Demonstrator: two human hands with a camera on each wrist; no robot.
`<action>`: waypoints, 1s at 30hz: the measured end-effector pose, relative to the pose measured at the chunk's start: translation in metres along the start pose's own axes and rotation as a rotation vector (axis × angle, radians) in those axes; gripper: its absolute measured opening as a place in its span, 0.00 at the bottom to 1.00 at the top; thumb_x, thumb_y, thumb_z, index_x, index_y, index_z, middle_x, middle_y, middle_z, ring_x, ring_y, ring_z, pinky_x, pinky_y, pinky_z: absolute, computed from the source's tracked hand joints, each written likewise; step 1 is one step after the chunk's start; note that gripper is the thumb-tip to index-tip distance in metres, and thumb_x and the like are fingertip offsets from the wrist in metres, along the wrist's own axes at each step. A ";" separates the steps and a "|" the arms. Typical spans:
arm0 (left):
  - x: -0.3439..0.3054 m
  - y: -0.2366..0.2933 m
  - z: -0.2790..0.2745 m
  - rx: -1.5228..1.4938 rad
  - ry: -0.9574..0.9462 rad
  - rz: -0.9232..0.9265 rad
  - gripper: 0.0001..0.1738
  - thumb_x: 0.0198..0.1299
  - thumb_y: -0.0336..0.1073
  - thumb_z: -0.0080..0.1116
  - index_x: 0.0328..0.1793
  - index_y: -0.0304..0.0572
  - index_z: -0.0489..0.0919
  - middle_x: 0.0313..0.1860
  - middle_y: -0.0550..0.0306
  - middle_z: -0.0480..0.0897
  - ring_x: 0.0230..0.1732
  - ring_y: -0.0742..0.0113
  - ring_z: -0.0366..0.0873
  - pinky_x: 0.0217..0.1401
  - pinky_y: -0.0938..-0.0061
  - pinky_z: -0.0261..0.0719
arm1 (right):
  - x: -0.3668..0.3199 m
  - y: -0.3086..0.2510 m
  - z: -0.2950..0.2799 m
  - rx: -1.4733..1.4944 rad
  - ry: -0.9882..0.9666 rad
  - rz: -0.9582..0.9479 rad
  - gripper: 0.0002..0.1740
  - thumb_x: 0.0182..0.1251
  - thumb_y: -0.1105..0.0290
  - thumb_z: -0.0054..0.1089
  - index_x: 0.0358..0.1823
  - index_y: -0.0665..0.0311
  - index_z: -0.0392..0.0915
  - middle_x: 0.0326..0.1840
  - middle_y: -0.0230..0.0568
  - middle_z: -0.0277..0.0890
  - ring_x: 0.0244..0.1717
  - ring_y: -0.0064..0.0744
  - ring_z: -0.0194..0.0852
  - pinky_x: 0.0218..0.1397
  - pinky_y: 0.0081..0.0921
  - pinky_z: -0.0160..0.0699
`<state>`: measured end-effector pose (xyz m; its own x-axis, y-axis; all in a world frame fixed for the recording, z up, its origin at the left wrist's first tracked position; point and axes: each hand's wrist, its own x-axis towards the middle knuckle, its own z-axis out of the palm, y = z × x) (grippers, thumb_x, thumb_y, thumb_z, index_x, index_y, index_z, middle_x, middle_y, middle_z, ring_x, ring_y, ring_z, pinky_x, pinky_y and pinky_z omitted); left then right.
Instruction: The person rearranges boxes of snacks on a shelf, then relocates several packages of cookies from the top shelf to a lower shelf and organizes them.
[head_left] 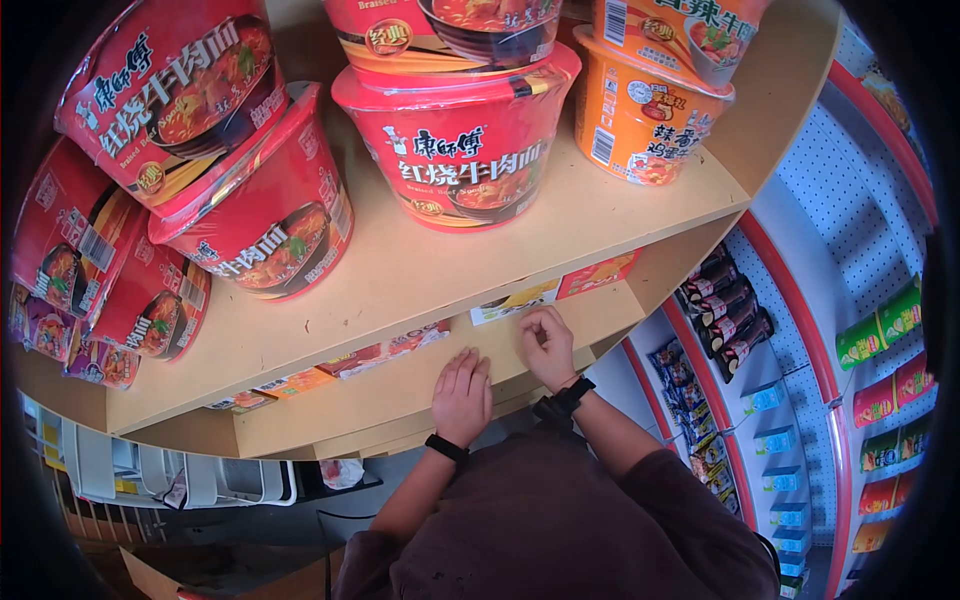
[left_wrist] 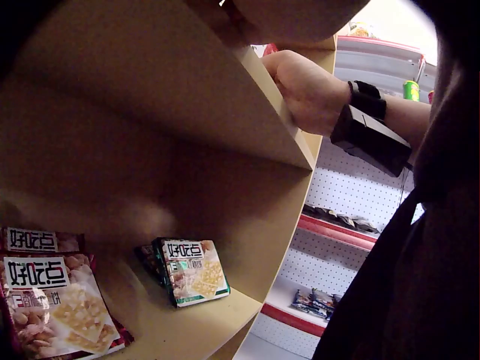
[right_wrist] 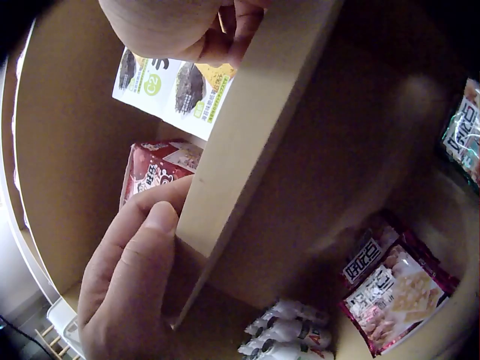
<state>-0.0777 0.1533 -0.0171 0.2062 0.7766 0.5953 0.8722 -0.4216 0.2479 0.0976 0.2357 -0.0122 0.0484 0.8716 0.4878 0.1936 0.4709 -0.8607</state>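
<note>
My left hand [head_left: 463, 397] rests on the front part of the lower shelf board [head_left: 380, 397], its fingers laid fairly straight over the wood. In the right wrist view that hand [right_wrist: 135, 277] touches the board's edge [right_wrist: 232, 161]. Loosely curled, my right hand [head_left: 548, 348] rests on the same board with no item visible in it; the left wrist view shows it [left_wrist: 307, 90] at the edge. A white-and-yellow pack [head_left: 515, 300] lies just behind the hands, beside a red pack [head_left: 598, 275].
Red noodle tubs [head_left: 460, 150] and orange tubs [head_left: 650, 110] stand stacked on the upper shelf. Below the board are cracker packs [left_wrist: 196, 274] and several white bottles [right_wrist: 289, 330]. Racks with snacks [head_left: 880, 335] stand at the right, and white baskets [head_left: 215, 480] at the lower left.
</note>
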 end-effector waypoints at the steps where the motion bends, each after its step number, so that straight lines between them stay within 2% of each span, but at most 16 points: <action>1: 0.000 0.000 0.000 -0.001 0.000 0.001 0.19 0.64 0.36 0.59 0.60 0.38 0.81 0.63 0.47 0.80 0.69 0.50 0.76 0.74 0.54 0.72 | 0.000 0.001 0.000 -0.003 0.000 -0.007 0.08 0.63 0.87 0.54 0.37 0.67 0.78 0.38 0.35 0.73 0.34 0.21 0.69 0.38 0.18 0.71; 12: 0.000 0.000 0.000 0.004 0.000 0.004 0.20 0.64 0.35 0.59 0.61 0.38 0.81 0.63 0.47 0.80 0.69 0.50 0.76 0.73 0.54 0.72 | 0.001 -0.001 -0.001 -0.032 0.002 -0.038 0.07 0.62 0.86 0.56 0.36 0.67 0.78 0.37 0.36 0.73 0.34 0.24 0.71 0.39 0.20 0.72; 30: 0.001 0.001 -0.001 0.005 0.013 0.001 0.19 0.64 0.35 0.59 0.60 0.38 0.81 0.62 0.47 0.80 0.68 0.50 0.76 0.73 0.54 0.72 | 0.000 -0.001 -0.001 -0.028 -0.003 -0.023 0.08 0.62 0.87 0.55 0.37 0.68 0.79 0.39 0.37 0.74 0.34 0.23 0.70 0.39 0.20 0.71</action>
<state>-0.0769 0.1528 -0.0153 0.2015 0.7702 0.6052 0.8740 -0.4203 0.2439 0.0981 0.2357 -0.0114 0.0402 0.8609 0.5072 0.2225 0.4871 -0.8445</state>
